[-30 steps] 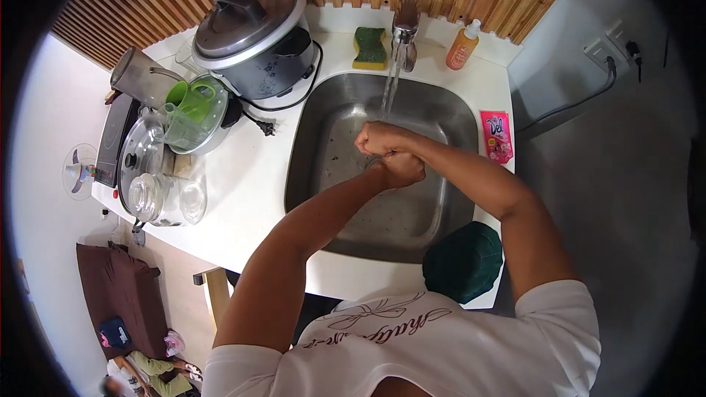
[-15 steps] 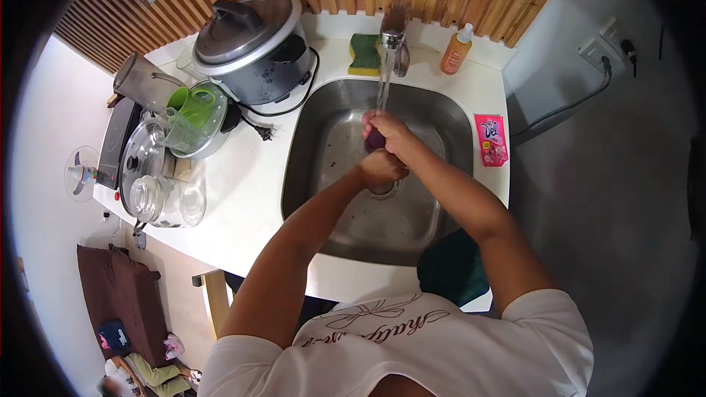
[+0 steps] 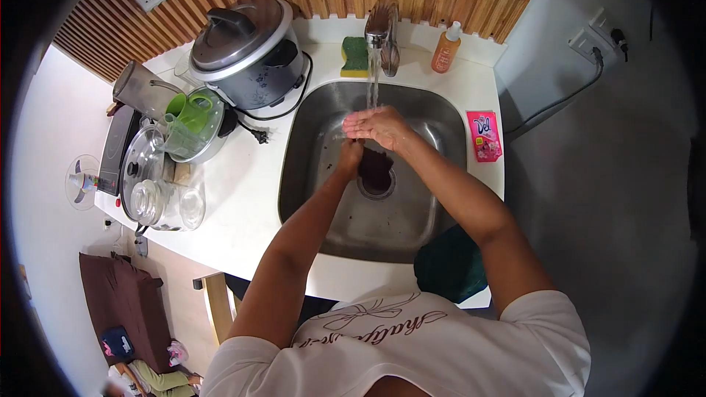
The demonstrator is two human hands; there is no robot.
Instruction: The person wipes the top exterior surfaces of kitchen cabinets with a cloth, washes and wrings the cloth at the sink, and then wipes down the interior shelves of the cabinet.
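Note:
Water runs from the faucet (image 3: 379, 28) onto my right hand (image 3: 379, 127), whose fingers stretch out flat to the left with nothing in them. Just below it, my left hand (image 3: 351, 153) is closed, its fingers partly hidden by the right hand. A dark maroon cloth (image 3: 376, 170) hangs from the left hand over the drain of the steel sink (image 3: 434, 176).
A green and yellow sponge (image 3: 355, 56) lies left of the faucet, and an orange spray bottle (image 3: 446, 48) stands right. A pink sachet (image 3: 484, 136) rests on the right rim. Left are a rice cooker (image 3: 250, 59), a green cup (image 3: 193, 112) and glass jars (image 3: 148, 202).
My hands have come apart from gripping the cloth together. The right hand has opened out flat under the water, while the cloth now hangs lower, beside my left hand.

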